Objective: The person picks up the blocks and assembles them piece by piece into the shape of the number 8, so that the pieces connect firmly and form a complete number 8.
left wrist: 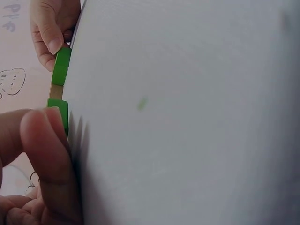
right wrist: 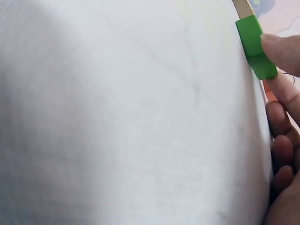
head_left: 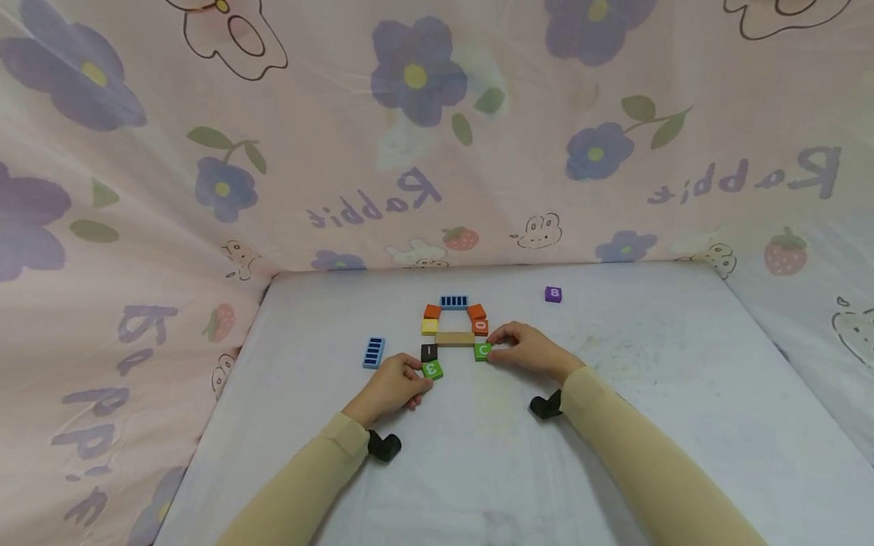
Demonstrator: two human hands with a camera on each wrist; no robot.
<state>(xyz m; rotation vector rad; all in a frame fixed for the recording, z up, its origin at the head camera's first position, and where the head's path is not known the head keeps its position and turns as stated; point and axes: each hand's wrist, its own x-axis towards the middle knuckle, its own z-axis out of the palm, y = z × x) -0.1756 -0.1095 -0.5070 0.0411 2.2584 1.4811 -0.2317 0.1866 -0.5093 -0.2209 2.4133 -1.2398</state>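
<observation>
My left hand (head_left: 392, 383) pinches a green block marked 3 (head_left: 432, 369) between thumb and fingers, just below a black block (head_left: 429, 353). In the left wrist view its fingertips partly cover that green block (left wrist: 58, 112). Across from it, my right hand (head_left: 532, 350) holds a green block marked C (head_left: 482, 351) by its right side; the right wrist view shows thumb and index finger against this green block (right wrist: 255, 44). A plain wooden plank (head_left: 454, 340) lies between the two sides. Above it come a yellow block (head_left: 429, 327), an orange block marked 0 (head_left: 480, 327) and two more orange blocks (head_left: 432, 312).
A blue slotted block (head_left: 454, 302) tops the arrangement. Another blue slotted block (head_left: 373, 353) lies left of my left hand, and a purple block marked 8 (head_left: 553, 294) lies at the back right. A patterned curtain (head_left: 478, 205) rises behind the white table (head_left: 683, 425).
</observation>
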